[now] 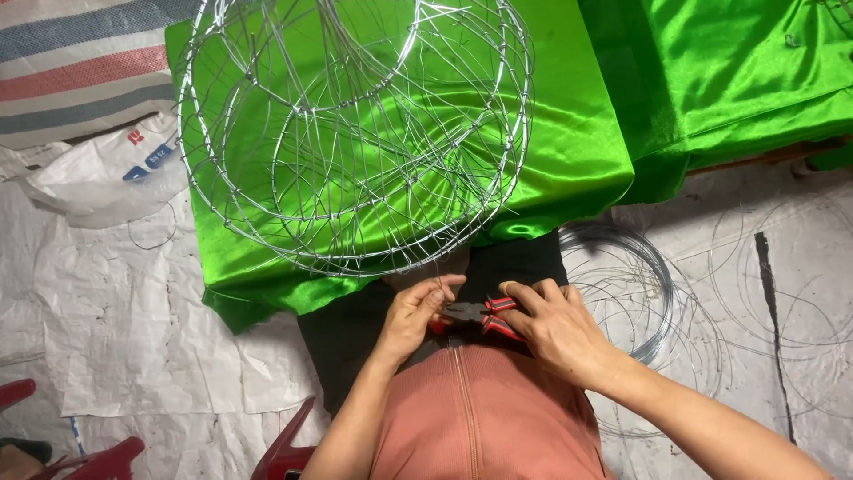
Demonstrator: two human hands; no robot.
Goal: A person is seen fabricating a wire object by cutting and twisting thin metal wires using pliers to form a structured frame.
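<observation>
My right hand [553, 325] grips the red-and-black handles of a pair of pliers [484, 315] held low over my lap. My left hand [416, 313] pinches at the pliers' jaws, with a thin wire strand rising from its fingers toward a large round wire frame [354, 133]. That frame, built of several silver hoops and cross wires, rests on shiny green satin cloth [569, 142] just beyond my hands.
Coils of loose silver wire [626, 284] lie on the white plastic sheeting to the right. More green cloth [755, 71] is piled at the upper right. A white plastic bag [107, 178] and striped fabric [71, 62] sit at the upper left. Red plastic seat edges [98, 462] show at the bottom left.
</observation>
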